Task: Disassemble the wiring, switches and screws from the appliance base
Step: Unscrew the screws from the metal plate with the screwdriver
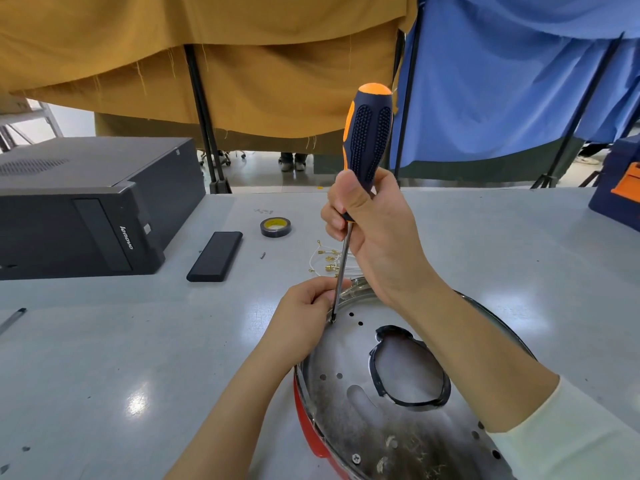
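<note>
The appliance base [349,420], a round metal plate with a red rim and a black-edged oval opening, lies at the near right of the table. My right hand [374,233] grips the lower handle of an orange-and-black screwdriver [369,133], held upright. Its tip stands on a screw [333,320] at the base's far-left rim. My left hand [304,313] pinches the shaft just above the tip and rests on the rim. Loose white wires with brass terminals [327,259] lie just beyond the base. Another screw [356,458] sits near the front edge.
A black Lenovo computer case [86,202] stands at the left, with a flat black panel [215,256] beside it. A roll of black tape [276,227] lies behind the wires. A blue toolbox [620,188] sits at the far right. A pen [12,320] lies at the left edge.
</note>
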`<state>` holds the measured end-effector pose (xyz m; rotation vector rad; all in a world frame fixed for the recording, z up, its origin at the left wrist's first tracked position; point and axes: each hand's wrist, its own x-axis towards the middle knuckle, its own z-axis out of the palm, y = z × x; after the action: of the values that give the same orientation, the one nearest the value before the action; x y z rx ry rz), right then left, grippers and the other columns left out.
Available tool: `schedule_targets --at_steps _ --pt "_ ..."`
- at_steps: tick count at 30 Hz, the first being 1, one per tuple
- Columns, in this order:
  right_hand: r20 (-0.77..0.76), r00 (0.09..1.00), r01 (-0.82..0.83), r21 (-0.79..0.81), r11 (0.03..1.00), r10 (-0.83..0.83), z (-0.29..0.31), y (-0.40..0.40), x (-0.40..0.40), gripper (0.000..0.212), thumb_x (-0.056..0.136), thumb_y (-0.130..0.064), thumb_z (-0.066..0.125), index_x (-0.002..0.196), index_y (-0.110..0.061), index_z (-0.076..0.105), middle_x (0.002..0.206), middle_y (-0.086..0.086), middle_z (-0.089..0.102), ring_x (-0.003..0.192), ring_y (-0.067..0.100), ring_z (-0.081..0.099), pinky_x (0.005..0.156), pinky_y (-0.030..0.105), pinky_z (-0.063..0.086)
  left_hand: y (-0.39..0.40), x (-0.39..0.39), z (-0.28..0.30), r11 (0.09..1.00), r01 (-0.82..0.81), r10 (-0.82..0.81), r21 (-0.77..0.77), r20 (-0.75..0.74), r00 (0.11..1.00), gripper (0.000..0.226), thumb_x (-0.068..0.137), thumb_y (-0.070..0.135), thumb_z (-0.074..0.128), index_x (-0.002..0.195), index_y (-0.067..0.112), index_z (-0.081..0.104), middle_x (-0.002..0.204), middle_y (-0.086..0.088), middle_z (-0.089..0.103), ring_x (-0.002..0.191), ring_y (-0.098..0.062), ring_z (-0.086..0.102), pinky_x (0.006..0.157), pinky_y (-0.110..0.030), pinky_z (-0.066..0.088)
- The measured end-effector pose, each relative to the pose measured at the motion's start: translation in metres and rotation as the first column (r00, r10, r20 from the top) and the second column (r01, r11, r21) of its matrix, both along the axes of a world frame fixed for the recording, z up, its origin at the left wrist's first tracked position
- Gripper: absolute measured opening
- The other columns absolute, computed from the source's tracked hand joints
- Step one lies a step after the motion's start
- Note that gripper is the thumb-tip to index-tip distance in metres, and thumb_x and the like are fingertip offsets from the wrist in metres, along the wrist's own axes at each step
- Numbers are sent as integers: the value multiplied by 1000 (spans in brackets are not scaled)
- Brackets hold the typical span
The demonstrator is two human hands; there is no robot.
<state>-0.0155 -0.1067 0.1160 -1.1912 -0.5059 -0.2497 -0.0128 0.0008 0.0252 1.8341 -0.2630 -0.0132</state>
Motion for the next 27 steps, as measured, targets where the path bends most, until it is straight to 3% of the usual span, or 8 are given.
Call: schedule_targets --at_steps 4,10,12,15,17,20,23,27 --pt "22 998 -59 62 996 57 -2 -3 1 18 92 -31 46 95 -14 41 66 -4 48 58 14 41 56 24 39 0 0 0 1000 4 -4 3 -7 1000 35 98 10 45 98 35 69 93 23 68 81 20 57 64 3 38" --pt "-21 985 -168 86 982 170 -1 -3 2 47 99 -40 24 103 -8 57 70 -3 52 59 10 42 56 22 38 0 -1 1 1000 2 -1 12 -16 1000 37 98 9 44 97 37 68 94 22 68 81 20 57 63 3 38" --pt "-28 979 -197 66 978 200 1 0 0 40 96 -41 29 108 -10 51 69 -3 49 56 10 36 54 22 34 0 0 0 1000 1 -1 16 -21 1000 36 98 9 43 100 34 69 91 20 69 77 18 58 61 2 38" --pt "-27 992 -126 -1 992 126 -1 2 -2 22 88 -30 51 101 -16 40 69 -2 45 53 10 35 53 23 34 0 1 -1 1000 6 -6 23 -22 1000 35 98 9 42 105 28 69 59 27 61 52 15 53 48 0 35" --pt "-8 995 -100 2 995 100 -1 2 -2 19 87 -22 54 97 -17 39 70 1 44 54 11 36 54 24 36 0 1 -2 1000 3 -3 28 -19 1000 34 98 8 41 106 27 69 49 28 56 48 14 50 47 0 34" --pt "18 994 -108 22 994 108 -2 0 -2 14 94 -24 44 100 -12 45 75 2 51 60 15 41 58 25 39 0 2 -1 999 -1 1 32 -15 1000 35 98 9 42 104 30 70 62 28 60 59 15 54 55 2 36" --pt "-18 991 -130 33 991 131 -2 -2 -1 34 99 -32 33 110 -6 53 80 1 52 61 11 41 59 23 37 0 1 -1 1000 2 -1 29 -19 1000 36 98 10 43 102 34 69 84 23 67 70 17 57 60 2 37" --pt "-62 990 -124 27 992 126 1 0 -1 31 90 -36 44 109 -12 42 73 -2 47 55 9 32 52 22 30 0 1 -1 1000 -1 1 5 -31 1000 33 98 11 44 104 30 71 95 16 70 80 10 59 64 0 39"
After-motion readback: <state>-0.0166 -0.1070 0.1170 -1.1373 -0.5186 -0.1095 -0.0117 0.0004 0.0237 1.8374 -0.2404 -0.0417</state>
